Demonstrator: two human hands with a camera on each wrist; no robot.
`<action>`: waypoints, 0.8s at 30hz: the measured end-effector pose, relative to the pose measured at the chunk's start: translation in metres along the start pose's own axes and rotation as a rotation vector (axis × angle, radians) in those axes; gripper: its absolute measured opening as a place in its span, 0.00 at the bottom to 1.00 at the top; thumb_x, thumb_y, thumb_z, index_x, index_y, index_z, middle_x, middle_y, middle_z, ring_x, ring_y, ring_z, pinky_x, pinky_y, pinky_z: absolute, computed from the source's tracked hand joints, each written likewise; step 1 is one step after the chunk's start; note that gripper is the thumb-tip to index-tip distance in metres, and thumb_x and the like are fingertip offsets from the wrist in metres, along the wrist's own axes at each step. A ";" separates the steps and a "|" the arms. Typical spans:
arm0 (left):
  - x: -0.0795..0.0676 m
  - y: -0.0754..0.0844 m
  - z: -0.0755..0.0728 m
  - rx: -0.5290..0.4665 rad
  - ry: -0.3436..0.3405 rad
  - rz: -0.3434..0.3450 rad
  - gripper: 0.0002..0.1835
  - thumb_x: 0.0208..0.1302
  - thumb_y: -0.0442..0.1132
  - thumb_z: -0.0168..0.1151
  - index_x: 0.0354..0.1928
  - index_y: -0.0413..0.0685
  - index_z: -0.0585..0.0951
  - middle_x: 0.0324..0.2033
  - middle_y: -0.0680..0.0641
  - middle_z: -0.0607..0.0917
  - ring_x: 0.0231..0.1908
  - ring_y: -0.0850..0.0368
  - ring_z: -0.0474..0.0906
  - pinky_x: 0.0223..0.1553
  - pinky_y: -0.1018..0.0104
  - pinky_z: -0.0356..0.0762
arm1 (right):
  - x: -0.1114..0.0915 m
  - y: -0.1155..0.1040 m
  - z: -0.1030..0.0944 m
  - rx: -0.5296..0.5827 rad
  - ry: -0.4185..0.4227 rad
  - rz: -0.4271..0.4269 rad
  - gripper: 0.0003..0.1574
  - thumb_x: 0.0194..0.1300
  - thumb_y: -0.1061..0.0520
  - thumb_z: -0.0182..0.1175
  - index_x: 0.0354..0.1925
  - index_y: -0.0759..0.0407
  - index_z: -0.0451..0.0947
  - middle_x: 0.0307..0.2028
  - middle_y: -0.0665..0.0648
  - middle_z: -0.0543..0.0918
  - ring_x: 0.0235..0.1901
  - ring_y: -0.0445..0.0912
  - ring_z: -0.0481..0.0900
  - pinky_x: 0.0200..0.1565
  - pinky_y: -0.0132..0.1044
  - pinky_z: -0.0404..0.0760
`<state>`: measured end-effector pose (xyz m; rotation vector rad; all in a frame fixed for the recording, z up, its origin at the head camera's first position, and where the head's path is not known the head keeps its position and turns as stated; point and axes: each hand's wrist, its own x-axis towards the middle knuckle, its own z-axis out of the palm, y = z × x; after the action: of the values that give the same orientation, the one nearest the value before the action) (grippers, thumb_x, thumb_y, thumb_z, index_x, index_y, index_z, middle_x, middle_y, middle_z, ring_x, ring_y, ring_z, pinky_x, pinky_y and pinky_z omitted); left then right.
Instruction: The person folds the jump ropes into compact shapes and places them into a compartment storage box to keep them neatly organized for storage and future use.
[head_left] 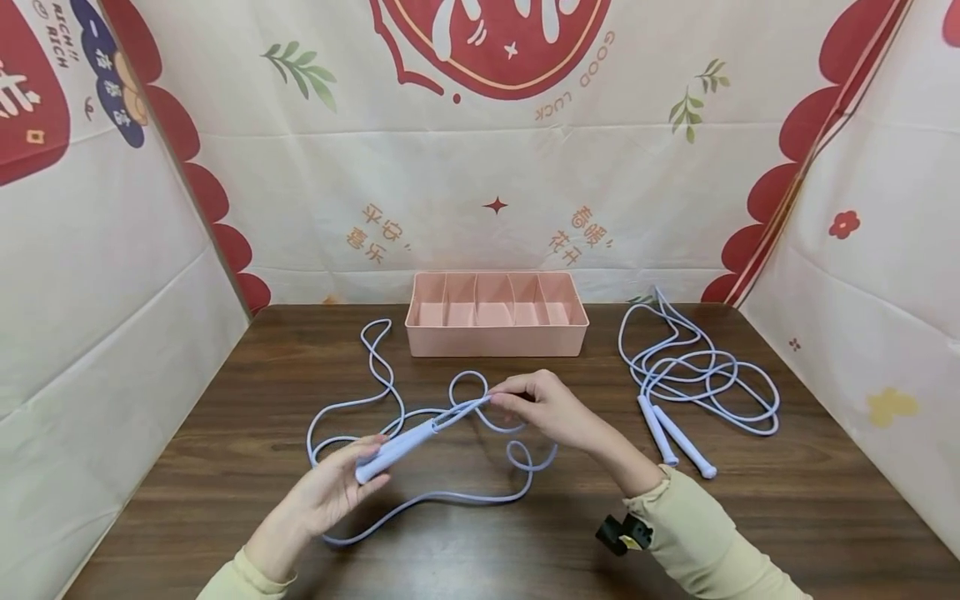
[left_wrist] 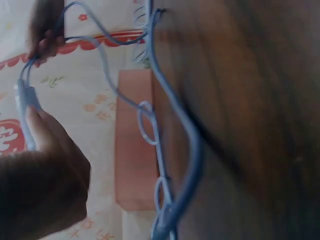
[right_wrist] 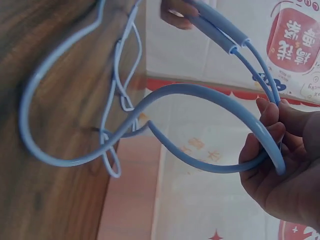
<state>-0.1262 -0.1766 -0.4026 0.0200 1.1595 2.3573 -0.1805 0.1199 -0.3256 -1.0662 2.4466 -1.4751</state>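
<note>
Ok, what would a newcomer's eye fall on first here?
Probably the rope held up mid-scene: the left fingers hold its two handles, and the right fingers pinch it beyond them. Next come the pink box at the table's far side and the second rope, loosely coiled on the right.

Left sleeve (head_left: 247,579): pale yellow, narrow at its end, behind the left fingers (head_left: 352,454)
Right sleeve (head_left: 708,537): pale yellow-beige, creased, behind the right fingers (head_left: 525,385)
Wrist camera (head_left: 613,533): black, boxy, yellow-marked, behind the right fingers
</note>
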 end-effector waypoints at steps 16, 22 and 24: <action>0.008 -0.012 0.002 0.339 -0.624 -0.105 0.16 0.71 0.36 0.37 0.51 0.42 0.74 0.42 0.49 0.83 0.43 0.59 0.79 0.44 0.68 0.75 | 0.011 0.008 -0.020 0.005 0.018 -0.003 0.11 0.62 0.64 0.54 0.37 0.71 0.80 0.25 0.55 0.82 0.25 0.41 0.76 0.28 0.29 0.76; 0.012 -0.017 0.010 0.371 -0.598 -0.078 0.12 0.67 0.34 0.46 0.50 0.43 0.75 0.42 0.49 0.83 0.42 0.61 0.78 0.42 0.68 0.75 | 0.015 0.016 -0.016 0.100 0.077 0.020 0.12 0.62 0.65 0.54 0.39 0.73 0.79 0.20 0.50 0.80 0.22 0.34 0.74 0.26 0.27 0.74; 0.013 -0.017 0.013 0.374 -0.582 -0.066 0.12 0.66 0.34 0.48 0.49 0.45 0.76 0.41 0.50 0.83 0.41 0.62 0.79 0.42 0.68 0.75 | 0.015 0.017 -0.014 0.106 0.104 0.029 0.12 0.62 0.65 0.54 0.39 0.74 0.79 0.19 0.49 0.78 0.21 0.34 0.73 0.25 0.27 0.73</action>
<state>-0.1267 -0.1528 -0.4101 0.7306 1.2421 1.8507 -0.2061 0.1262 -0.3276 -0.9529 2.4085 -1.6695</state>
